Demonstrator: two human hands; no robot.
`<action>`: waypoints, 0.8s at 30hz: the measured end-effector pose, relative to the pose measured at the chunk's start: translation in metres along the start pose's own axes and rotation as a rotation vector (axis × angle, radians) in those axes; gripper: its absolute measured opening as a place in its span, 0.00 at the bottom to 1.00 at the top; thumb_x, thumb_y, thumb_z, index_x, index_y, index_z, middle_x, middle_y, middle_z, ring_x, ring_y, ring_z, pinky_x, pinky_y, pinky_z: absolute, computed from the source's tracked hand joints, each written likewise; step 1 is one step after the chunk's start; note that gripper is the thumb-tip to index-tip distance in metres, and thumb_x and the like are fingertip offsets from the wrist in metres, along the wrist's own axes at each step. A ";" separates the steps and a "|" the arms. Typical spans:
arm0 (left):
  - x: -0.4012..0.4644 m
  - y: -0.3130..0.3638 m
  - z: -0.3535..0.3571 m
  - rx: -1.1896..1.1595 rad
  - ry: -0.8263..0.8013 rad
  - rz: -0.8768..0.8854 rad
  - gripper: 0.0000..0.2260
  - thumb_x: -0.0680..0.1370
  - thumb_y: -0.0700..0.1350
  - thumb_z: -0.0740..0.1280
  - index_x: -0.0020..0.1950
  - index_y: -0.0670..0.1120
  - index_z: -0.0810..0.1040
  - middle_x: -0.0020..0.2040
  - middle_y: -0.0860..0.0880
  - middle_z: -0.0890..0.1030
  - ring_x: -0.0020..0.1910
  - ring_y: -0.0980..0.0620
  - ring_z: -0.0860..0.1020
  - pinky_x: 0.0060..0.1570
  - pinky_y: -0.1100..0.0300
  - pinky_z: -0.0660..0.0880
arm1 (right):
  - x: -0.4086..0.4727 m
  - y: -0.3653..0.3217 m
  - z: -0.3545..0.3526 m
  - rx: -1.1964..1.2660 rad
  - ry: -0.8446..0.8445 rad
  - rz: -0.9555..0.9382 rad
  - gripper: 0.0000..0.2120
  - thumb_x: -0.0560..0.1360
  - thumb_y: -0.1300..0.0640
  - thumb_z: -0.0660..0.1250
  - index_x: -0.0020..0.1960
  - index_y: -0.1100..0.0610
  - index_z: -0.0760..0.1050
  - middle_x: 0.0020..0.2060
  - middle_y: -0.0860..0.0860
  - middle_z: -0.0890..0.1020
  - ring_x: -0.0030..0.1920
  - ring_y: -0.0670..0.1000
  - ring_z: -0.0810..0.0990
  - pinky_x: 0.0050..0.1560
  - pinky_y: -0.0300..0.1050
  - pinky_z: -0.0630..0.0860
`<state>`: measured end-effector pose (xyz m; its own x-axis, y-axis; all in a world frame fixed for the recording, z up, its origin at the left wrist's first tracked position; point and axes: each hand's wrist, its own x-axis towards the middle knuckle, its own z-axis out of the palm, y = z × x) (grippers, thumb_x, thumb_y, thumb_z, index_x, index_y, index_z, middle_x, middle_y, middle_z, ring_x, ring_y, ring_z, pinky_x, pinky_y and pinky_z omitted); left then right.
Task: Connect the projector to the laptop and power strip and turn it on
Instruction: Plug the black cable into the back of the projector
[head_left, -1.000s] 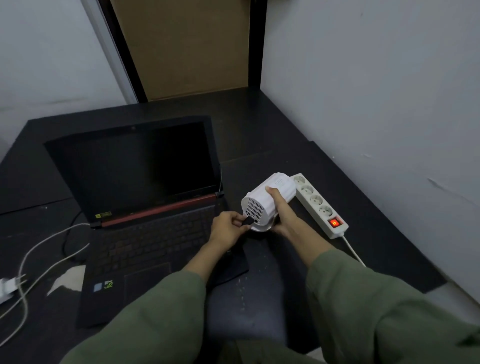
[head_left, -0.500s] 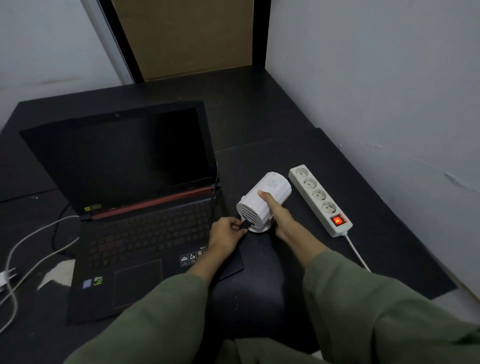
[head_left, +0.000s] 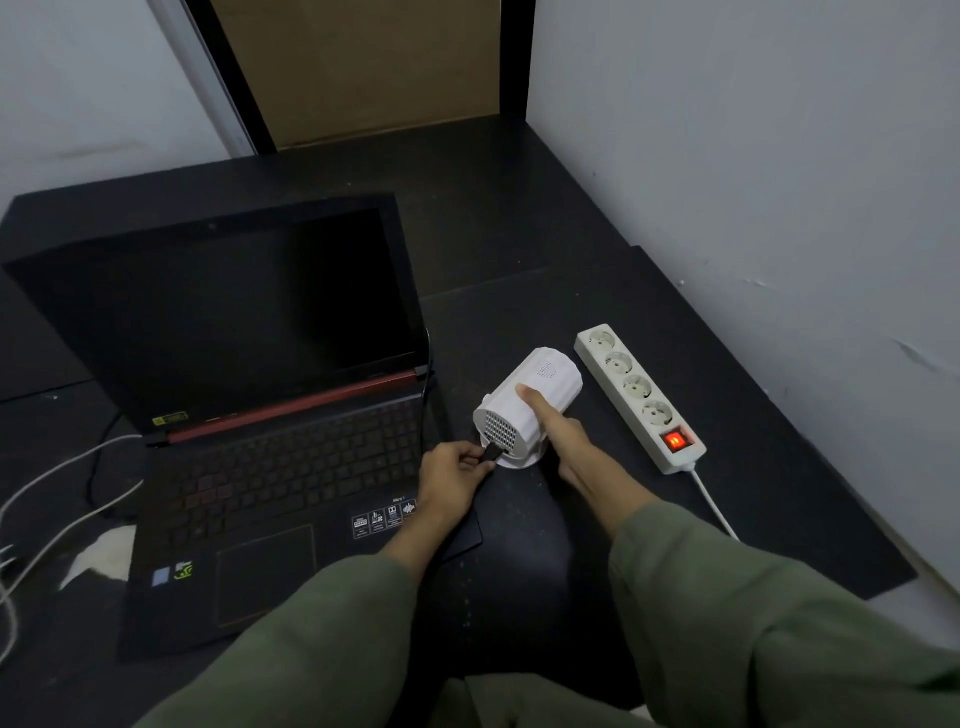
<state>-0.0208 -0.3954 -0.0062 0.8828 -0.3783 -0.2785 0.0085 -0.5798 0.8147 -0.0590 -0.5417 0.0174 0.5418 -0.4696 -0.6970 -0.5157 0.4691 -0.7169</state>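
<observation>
Two green sleeves reach forward from the bottom edge, each ending in a bare hand over the dark tabletop. The left hand is closed in a pinch on a small black plug, whose tip is at the lower edge of the projector's perforated rear face; whether it is fully seated cannot be told. The right hand is wrapped around the side of the white projector, thumb laid along its ribbed top, fingers hidden behind the body. The projector lies tilted on its round base between the two hands, rear grille facing the person.

Left of the left hand sits the open black laptop, its screen dark and its red hinge strip visible; the hand's wrist crosses the laptop's near right corner. Further left, white cables trail over the tabletop edge. Just right of the right hand lies the white power strip, four empty sockets in a row, its red switch glowing, its white cord running toward the person. Beyond everything stand grey walls and a brown panel.
</observation>
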 end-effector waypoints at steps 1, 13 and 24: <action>0.000 0.000 0.000 0.004 0.001 0.003 0.11 0.70 0.37 0.73 0.51 0.37 0.81 0.43 0.41 0.83 0.34 0.57 0.75 0.35 0.78 0.71 | 0.000 0.001 -0.001 -0.016 0.000 0.007 0.58 0.45 0.30 0.73 0.68 0.60 0.69 0.65 0.57 0.74 0.64 0.55 0.74 0.68 0.51 0.70; -0.002 0.005 0.002 0.149 0.014 0.090 0.11 0.72 0.41 0.71 0.53 0.41 0.82 0.47 0.42 0.85 0.46 0.47 0.81 0.50 0.57 0.77 | -0.003 0.008 -0.002 -0.010 -0.019 0.004 0.54 0.47 0.28 0.71 0.66 0.56 0.72 0.65 0.55 0.74 0.65 0.55 0.73 0.70 0.51 0.67; -0.004 0.007 -0.001 0.250 0.006 0.191 0.11 0.74 0.41 0.68 0.55 0.42 0.81 0.49 0.40 0.84 0.50 0.44 0.80 0.47 0.58 0.73 | -0.006 0.008 -0.003 0.004 -0.062 -0.009 0.44 0.56 0.31 0.71 0.65 0.56 0.73 0.58 0.52 0.81 0.59 0.51 0.77 0.62 0.46 0.72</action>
<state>-0.0240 -0.3974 0.0007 0.8600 -0.4938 -0.1288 -0.2728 -0.6581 0.7018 -0.0683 -0.5379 0.0157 0.5864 -0.4270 -0.6883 -0.5081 0.4678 -0.7231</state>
